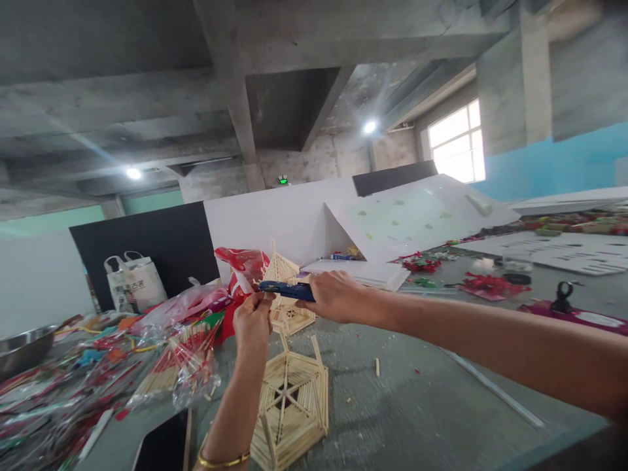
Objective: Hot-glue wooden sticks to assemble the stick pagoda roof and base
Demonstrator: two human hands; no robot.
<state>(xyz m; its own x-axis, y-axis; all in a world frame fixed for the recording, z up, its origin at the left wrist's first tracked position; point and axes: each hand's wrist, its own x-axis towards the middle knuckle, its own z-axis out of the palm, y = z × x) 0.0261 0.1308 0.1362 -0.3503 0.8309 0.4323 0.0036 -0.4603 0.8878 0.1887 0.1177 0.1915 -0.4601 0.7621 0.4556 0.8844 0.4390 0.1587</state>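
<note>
My right hand [336, 296] is wrapped round a long blue hand tool [284, 290] with a rounded front end, its exact kind unclear. Close under that front end, my left hand [252, 317] is closed in a pinch; what its fingertips hold is too small to make out. Below them on the table lies a six-sided frame of pale wooden sticks [307, 407], with a few short sticks rising from its rim. My left forearm covers part of its left side. Behind the hands stands a pointed wooden-stick structure [282, 261], partly hidden by the tool.
A phone [164, 441] lies at the front left, near bagged wooden sticks [169, 366] and mixed craft scraps. Farther back are a metal bowl [27, 350] and a white tote bag [135, 284]. A pale rod [495, 389], white boards [356, 271] and red decorations [495, 286] lie to the right.
</note>
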